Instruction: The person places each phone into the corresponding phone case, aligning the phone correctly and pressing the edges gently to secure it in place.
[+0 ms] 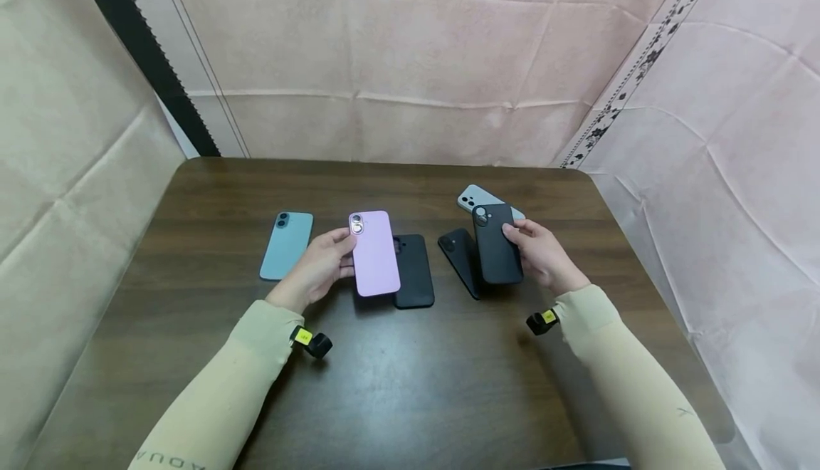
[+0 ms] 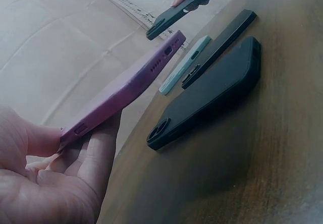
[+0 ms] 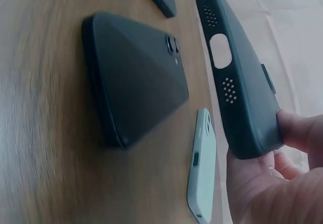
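L hand (image 1: 323,263) pinches a purple case (image 1: 376,256) by its L long edge above the surface (image 1: 384,399); R hand (image 1: 544,255) pinches a black case (image 1: 499,251) by its R edge. Both cases' long axes run approx. front to back, w/ a gap btwn. A 2nd black case (image 1: 415,278) lies just R of the purple one, nearer L hand; a 3rd black case (image 1: 458,258) and pale-blue case (image 1: 483,197) lie near R hand, a teal case (image 1: 286,246) to the far L. How far either hand reaches beneath is hard to tell.
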A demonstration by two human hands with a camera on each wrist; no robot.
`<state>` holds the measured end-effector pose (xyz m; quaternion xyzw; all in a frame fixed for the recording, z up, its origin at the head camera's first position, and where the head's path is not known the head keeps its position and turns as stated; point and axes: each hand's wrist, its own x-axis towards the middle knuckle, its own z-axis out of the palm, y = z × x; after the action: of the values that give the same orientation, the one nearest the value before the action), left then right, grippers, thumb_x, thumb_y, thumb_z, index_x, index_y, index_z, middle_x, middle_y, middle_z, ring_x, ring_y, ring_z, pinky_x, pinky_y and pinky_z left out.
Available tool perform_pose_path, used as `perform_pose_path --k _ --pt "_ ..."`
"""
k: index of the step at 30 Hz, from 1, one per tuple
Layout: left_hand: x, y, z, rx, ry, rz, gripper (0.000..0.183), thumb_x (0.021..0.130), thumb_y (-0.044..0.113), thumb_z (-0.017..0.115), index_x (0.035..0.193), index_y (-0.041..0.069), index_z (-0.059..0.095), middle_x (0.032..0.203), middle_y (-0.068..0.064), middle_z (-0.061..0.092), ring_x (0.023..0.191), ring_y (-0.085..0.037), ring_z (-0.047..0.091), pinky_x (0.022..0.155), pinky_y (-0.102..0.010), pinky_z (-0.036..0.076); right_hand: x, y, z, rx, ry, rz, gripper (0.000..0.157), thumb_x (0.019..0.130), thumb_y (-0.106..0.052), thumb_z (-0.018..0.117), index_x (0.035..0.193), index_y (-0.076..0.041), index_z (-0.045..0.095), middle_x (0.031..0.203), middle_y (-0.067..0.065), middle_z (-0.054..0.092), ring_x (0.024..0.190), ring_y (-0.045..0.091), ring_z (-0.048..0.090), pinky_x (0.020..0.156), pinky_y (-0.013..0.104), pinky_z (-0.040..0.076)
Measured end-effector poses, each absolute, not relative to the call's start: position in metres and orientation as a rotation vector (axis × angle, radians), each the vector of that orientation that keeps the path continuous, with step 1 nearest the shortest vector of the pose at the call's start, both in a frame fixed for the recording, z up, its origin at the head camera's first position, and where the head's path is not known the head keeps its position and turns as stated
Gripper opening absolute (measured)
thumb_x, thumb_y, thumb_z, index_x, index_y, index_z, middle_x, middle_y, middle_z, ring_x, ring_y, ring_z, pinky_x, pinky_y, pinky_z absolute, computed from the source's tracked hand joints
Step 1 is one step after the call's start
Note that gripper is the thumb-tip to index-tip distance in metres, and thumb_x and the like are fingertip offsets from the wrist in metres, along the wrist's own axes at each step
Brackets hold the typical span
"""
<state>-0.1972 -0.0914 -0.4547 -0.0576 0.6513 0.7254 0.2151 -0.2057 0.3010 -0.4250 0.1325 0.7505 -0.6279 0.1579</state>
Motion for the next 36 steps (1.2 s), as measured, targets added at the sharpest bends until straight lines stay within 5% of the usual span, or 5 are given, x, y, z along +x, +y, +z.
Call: perform_pose_path --k 11,36 --pt "-0.196 -0.090 -0.455 -0.163 1.788 2.013 0.046 0.105 0.023 0.044 0.148 0.011 0.036 0.126 -0.011 0.057 0.109 -0.028 0.059 0.088 -0.037 0.053 -0.208 0.258 -0.428 0.297 2.026 -1.925 0.043 0.099 -0.035 0.056 0.133 -0.012 0.046 0.115 0.009 0.058 0.092 0.016 0.061 0.075 0.033 0.054" --pt "-0.199 -0.081 -0.456 -0.167 1.733 2.033 0.043 0.105 0.024 0.042 0.146 0.011 0.039 0.124 -0.014 0.058 0.106 -0.028 0.061 0.087 -0.039 0.053 -0.207 0.199 -0.422 0.285 2.035 -1.855 0.046 0.097 -0.033 0.061 0.138 -0.016 0.047 0.122 0.010 0.056 0.101 0.023 0.056 0.080 0.034 0.051"
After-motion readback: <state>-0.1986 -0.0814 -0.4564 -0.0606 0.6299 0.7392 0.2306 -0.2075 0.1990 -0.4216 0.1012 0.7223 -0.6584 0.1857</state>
